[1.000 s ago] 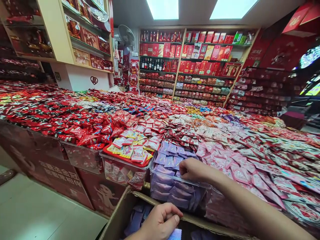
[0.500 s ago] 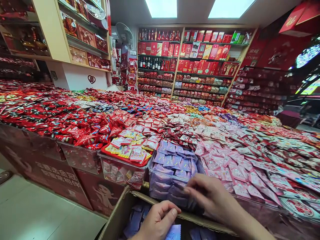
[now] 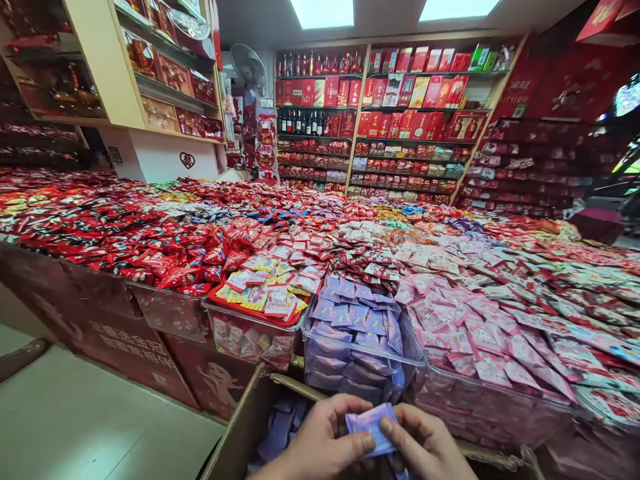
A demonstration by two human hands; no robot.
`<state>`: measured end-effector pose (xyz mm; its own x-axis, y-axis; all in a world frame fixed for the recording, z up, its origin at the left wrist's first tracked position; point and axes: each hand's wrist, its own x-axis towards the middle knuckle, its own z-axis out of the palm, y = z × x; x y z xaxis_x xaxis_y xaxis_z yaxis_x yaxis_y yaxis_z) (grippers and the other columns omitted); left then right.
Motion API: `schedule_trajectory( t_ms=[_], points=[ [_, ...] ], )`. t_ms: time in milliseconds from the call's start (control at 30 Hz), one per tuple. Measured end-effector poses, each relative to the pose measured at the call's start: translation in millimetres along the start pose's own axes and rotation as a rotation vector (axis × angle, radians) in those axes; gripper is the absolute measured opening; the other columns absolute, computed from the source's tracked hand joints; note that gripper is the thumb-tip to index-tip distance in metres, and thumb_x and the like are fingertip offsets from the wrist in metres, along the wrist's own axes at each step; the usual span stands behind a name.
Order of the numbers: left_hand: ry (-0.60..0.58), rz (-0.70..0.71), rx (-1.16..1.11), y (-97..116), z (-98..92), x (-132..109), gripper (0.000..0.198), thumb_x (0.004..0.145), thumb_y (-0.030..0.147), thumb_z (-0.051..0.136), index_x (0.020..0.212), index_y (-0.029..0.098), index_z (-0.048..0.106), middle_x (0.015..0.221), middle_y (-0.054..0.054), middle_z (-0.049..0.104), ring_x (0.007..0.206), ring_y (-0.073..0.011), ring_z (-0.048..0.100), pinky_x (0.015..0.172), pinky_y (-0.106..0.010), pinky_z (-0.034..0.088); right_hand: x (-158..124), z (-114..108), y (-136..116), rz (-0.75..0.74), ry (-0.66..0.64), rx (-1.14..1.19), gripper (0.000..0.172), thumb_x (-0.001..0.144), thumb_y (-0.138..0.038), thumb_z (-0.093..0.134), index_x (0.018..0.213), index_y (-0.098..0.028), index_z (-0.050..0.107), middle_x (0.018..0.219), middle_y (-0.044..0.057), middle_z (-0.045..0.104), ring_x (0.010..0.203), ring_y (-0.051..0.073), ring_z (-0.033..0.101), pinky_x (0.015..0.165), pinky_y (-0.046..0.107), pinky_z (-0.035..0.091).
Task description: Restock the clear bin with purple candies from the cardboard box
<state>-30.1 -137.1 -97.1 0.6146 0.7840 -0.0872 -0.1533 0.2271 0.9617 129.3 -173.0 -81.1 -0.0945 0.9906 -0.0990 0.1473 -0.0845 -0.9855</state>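
Between both hands, above the open cardboard box [image 3: 240, 417], is a small purple candy packet [image 3: 374, 427]. My left hand [image 3: 327, 437] pinches its left side with thumb and fingers. On its right side, my right hand [image 3: 427, 440] grips it the same way. More purple packets [image 3: 283, 427] lie inside the box, partly hidden by my hands. Just beyond the box stands a clear plastic bin [image 3: 363, 350] with purple packets [image 3: 350, 313] stacked in rows.
Left of the purple bin is a bin with a red rim [image 3: 255, 317] holding yellow and pink packets. Pink packets [image 3: 480, 333] are heaped to the right, red ones [image 3: 175, 260] to the left. Shelves [image 3: 357, 107] with bottles and red boxes line the back wall.
My right hand has come back from the purple bin to my left hand. The purple packet is raised and now held by both hands. The view has shifted slightly.
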Motion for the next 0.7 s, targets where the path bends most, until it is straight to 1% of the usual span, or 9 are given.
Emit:
schedule_trajectory(
  t_ms=[100, 267, 367, 467, 500, 567, 633, 667, 700],
  points=[
    [0.053, -0.056, -0.151, 8, 7.3, 0, 0.046, 0.061, 0.033, 0.070, 0.097, 0.012, 0.052, 0.071, -0.003, 0.063, 0.055, -0.0123, 0.059, 0.050, -0.022, 0.044, -3, -4, -4, 0.042, 0.105, 0.056, 0.036, 0.070, -0.051, 0.051, 0.067, -0.015, 0.054, 0.044, -0.004, 0.046, 0.036, 0.006, 0.034, 0.036, 0.019, 0.025],
    [0.050, -0.106, -0.243, 11, 8.3, 2, 0.043, 0.066, 0.031, 0.067, 0.102, 0.012, 0.052, 0.079, -0.006, 0.067, 0.065, -0.0155, 0.064, 0.054, -0.022, 0.048, -3, -4, -2, 0.072, 0.130, 0.144, 0.036, 0.070, -0.049, 0.053, 0.070, -0.014, 0.053, 0.042, -0.006, 0.044, 0.036, 0.005, 0.035, 0.036, 0.017, 0.026],
    [0.042, -0.091, -0.195, 11, 7.6, 0, 0.043, 0.067, 0.033, 0.065, 0.102, 0.013, 0.052, 0.077, -0.004, 0.066, 0.060, -0.0142, 0.063, 0.050, -0.021, 0.046, -4, -3, -1, 0.036, 0.147, 0.150, 0.033, 0.071, -0.046, 0.054, 0.070, -0.013, 0.054, 0.044, -0.006, 0.043, 0.037, 0.005, 0.036, 0.037, 0.017, 0.028],
    [0.005, -0.068, -0.029, 11, 7.7, -3, 0.042, 0.069, 0.037, 0.062, 0.102, 0.013, 0.055, 0.069, -0.003, 0.064, 0.056, -0.0128, 0.060, 0.046, -0.018, 0.042, -5, -2, 0, -0.017, 0.120, 0.064, 0.031, 0.074, -0.045, 0.051, 0.069, -0.014, 0.055, 0.047, -0.005, 0.045, 0.039, 0.007, 0.040, 0.037, 0.018, 0.032],
    [0.014, -0.064, 0.032, 11, 7.8, -4, 0.040, 0.071, 0.038, 0.060, 0.102, 0.012, 0.056, 0.069, -0.003, 0.064, 0.056, -0.0130, 0.060, 0.046, -0.018, 0.041, -5, -2, 1, -0.058, 0.135, -0.009, 0.029, 0.075, -0.043, 0.050, 0.071, -0.015, 0.056, 0.050, -0.003, 0.048, 0.041, 0.008, 0.044, 0.039, 0.020, 0.035],
    [0.062, -0.024, 0.130, 9, 7.4, -4, 0.038, 0.075, 0.038, 0.055, 0.101, 0.012, 0.059, 0.074, -0.006, 0.065, 0.062, -0.0148, 0.059, 0.051, -0.020, 0.043, -7, 1, 5, -0.221, 0.285, -0.225, 0.024, 0.075, -0.038, 0.051, 0.082, -0.016, 0.057, 0.067, 0.004, 0.057, 0.056, 0.014, 0.054, 0.049, 0.024, 0.044],
    [0.076, 0.057, 0.191, 8, 6.4, -3, 0.037, 0.077, 0.038, 0.053, 0.104, 0.014, 0.059, 0.084, -0.007, 0.066, 0.074, -0.0180, 0.059, 0.064, -0.025, 0.046, -8, 5, 10, -0.455, 0.508, -0.471, 0.024, 0.074, -0.033, 0.054, 0.092, -0.018, 0.056, 0.087, 0.010, 0.059, 0.076, 0.020, 0.058, 0.062, 0.029, 0.048],
    [0.057, 0.093, 0.212, 8, 5.9, -3, 0.037, 0.077, 0.038, 0.052, 0.106, 0.015, 0.058, 0.089, -0.007, 0.066, 0.080, -0.0195, 0.058, 0.071, -0.027, 0.045, -9, 8, 13, -0.562, 0.580, -0.580, 0.024, 0.073, -0.032, 0.055, 0.094, -0.020, 0.056, 0.092, 0.012, 0.059, 0.083, 0.022, 0.058, 0.067, 0.030, 0.049],
    [0.033, 0.125, 0.229, 8, 5.7, -3, 0.038, 0.078, 0.038, 0.050, 0.108, 0.016, 0.058, 0.093, -0.006, 0.065, 0.085, -0.0205, 0.057, 0.077, -0.029, 0.044, -9, 11, 16, -0.647, 0.606, -0.674, 0.022, 0.074, -0.032, 0.054, 0.093, -0.021, 0.056, 0.093, 0.012, 0.060, 0.085, 0.022, 0.058, 0.069, 0.030, 0.049]
  ],
)
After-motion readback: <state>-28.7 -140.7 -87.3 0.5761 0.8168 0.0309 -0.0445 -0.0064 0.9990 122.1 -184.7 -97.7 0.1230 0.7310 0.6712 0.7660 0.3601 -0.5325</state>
